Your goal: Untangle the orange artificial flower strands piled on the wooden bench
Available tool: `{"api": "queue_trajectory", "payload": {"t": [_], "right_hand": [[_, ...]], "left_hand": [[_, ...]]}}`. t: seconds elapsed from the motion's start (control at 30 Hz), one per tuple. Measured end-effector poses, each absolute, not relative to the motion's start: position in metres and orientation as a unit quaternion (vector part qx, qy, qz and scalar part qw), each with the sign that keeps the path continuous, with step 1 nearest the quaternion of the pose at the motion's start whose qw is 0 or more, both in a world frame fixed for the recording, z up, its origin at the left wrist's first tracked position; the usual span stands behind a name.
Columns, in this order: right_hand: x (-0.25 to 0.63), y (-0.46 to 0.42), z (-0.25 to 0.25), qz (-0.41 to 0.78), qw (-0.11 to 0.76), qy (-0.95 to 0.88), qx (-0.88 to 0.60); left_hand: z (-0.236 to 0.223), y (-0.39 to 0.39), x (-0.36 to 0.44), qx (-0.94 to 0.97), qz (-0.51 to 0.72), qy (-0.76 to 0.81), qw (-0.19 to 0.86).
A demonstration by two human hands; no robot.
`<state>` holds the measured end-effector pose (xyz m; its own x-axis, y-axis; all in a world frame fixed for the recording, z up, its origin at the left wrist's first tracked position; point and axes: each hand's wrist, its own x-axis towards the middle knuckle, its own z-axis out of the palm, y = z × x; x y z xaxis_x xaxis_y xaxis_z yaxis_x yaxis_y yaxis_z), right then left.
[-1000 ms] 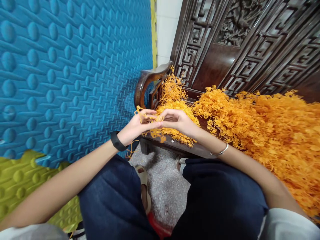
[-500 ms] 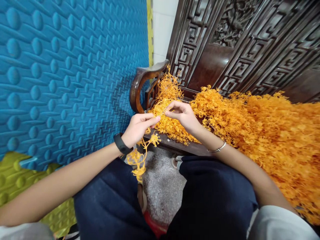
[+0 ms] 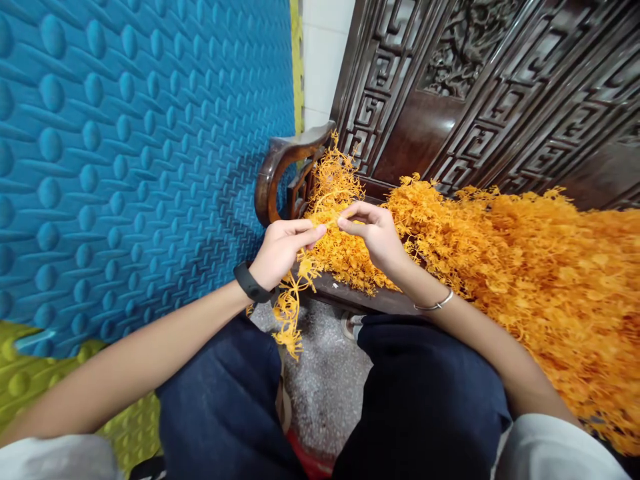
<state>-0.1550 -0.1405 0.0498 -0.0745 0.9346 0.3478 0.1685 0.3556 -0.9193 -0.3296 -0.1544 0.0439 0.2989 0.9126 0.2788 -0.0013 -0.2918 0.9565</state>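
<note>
My left hand (image 3: 284,252), with a black band at the wrist, pinches a strand of orange plastic flowers (image 3: 289,313) between thumb and fingers. The strand's loose end dangles below that hand, over the gap between the knees. Close on the right, my right hand (image 3: 374,233) has thumb and forefinger pressed together on the strand's thin upper part; the exact spot is too small to make out. Both hands hover above a small heap of orange plastic flowers (image 3: 350,263) on the dark wooden bench (image 3: 340,288).
A much larger orange flower pile (image 3: 530,287) covers the bench to the right. Behind rises the carved backrest (image 3: 425,127), with a curved armrest (image 3: 265,183) at the left end. Blue foam matting (image 3: 140,147) fills the left side. Speckled floor (image 3: 325,367) shows between the knees.
Both hands have shifted slightly to the right, still pinching. The dangling strand has swung and hangs straighter and narrower. The camera view has moved a little.
</note>
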Motion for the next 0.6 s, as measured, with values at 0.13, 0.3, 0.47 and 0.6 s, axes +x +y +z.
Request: {"api": "queue_trajectory", "payload": {"t": [0.13, 0.3, 0.47, 0.6], "right_hand": [[-0.15, -0.143, 0.052, 0.333, 0.51, -0.655, -0.447], [-0.152, -0.148, 0.055, 0.328, 0.506, -0.656, -0.454], [-0.132, -0.142, 0.048, 0.331, 0.536, -0.615, -0.474], [-0.084, -0.134, 0.029, 0.275, 0.638, -0.471, -0.544]], "left_hand": [[0.043, -0.153, -0.331, 0.652, 0.474, 0.363, 0.467], [0.04, -0.154, -0.327, 0.655, 0.472, 0.373, 0.457], [0.04, -0.154, -0.336, 0.645, 0.483, 0.374, 0.459], [0.039, -0.152, -0.364, 0.555, 0.567, 0.44, 0.421]]}}
